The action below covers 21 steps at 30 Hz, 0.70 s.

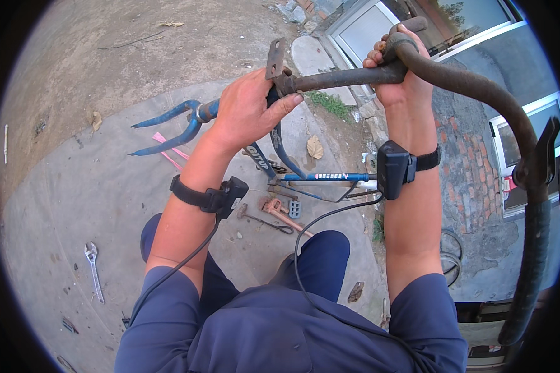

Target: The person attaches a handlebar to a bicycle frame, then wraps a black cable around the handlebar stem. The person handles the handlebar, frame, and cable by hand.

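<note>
Rusted bicycle handlebar (354, 78), brown and pitted along its whole length, is held up at chest height above a blue bicycle frame (280, 155) that lies on the grey ground cloth (74, 186). The bar runs level between both hands, then sweeps in a long curve past the right hand and drops down the right edge of the view, where a dark brake lever (544, 149) juts from it. At the bar's left end, a flat rusty bracket (275, 59) with holes stands upright.

The left hand (249, 112) is wrapped around the bar's left end just below that bracket, thumb stretched along the tube. The right hand (395, 68) is clenched tight on the bar where its curve begins, knuckles up. Each wrist carries a black strapped device with a cable trailing back to the person's blue work clothes.

Below the handlebar, the frame's blue fork (168, 127) points left. Nearer the person than the frame, a rusty pedal crank (280, 208) rests on the cloth. Well left of the frame lies a silver adjustable wrench (93, 267). Beyond the handlebar, a brick wall (466, 161) borders the yard.
</note>
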### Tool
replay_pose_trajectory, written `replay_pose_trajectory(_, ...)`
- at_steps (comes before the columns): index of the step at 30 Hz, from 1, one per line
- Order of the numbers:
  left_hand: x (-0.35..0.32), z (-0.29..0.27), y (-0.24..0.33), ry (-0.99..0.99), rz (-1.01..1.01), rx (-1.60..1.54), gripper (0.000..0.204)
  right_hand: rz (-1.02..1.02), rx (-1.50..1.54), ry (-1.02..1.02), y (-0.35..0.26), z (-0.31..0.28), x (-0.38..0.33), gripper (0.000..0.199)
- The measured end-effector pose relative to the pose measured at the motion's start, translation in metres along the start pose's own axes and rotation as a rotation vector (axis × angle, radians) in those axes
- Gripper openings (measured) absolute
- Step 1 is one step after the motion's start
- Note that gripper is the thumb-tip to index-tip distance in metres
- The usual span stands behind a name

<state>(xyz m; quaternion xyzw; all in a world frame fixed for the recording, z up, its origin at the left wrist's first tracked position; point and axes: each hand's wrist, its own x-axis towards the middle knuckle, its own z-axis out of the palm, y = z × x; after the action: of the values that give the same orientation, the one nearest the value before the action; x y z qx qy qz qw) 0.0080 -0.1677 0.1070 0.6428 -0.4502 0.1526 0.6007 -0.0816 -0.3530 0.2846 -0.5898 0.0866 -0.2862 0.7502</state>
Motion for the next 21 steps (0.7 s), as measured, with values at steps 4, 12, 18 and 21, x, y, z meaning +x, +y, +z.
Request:
replay_pose_trajectory(4, -0.0002, 0.0011, -0.0015, -0.008, -0.019, -0.037, 0.039, 0.021, 0.01, -0.115, -0.0027, -0.0048, 0.0029, 0.025)
replay_pose_trajectory(12, 0.0017, 0.0004, -0.0029, -0.045, -0.028, -0.028, 0.037, 0.039, 0.007, -0.279, -0.0059, -0.0021, 0.006, 0.024)
replay_pose_trajectory(18, 0.0007, -0.0011, -0.0014, -0.026, -0.023, -0.011, 0.041, -0.011, -0.021, -0.468, -0.0023, 0.0, 0.0043, 0.03)
replay_pose_trajectory(21, 0.0014, -0.0006, -0.0012, -0.018, -0.03, -0.051, 0.042, 0.015, -0.026, -0.441, -0.0043, -0.0005, 0.0071, 0.031)
